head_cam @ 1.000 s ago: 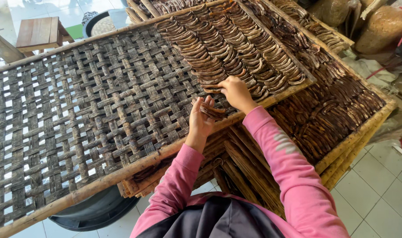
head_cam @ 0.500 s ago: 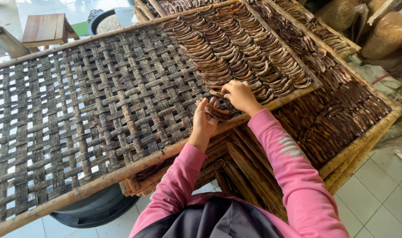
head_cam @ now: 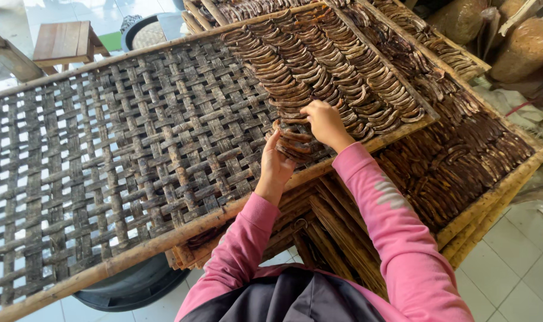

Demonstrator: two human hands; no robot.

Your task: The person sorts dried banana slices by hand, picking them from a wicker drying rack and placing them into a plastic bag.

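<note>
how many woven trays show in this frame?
At least 4: the top tray under the left hand and right hand, one beneath at right, two at the top edge. More frames are stacked underneath, partly hidden.

Bulging tan sacks (head_cam: 525,42) stand at the top right corner, beyond the stacked trays (head_cam: 492,197)

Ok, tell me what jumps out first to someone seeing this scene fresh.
The big woven bamboo tray fills the left and centre, its near half bare lattice. Curved brown dried strips lie in tight overlapping rows across its far right part. Two hands in pink sleeves meet at the rows' near edge: the left hand cradles a small stack of strips, the right hand rests atop.
</note>
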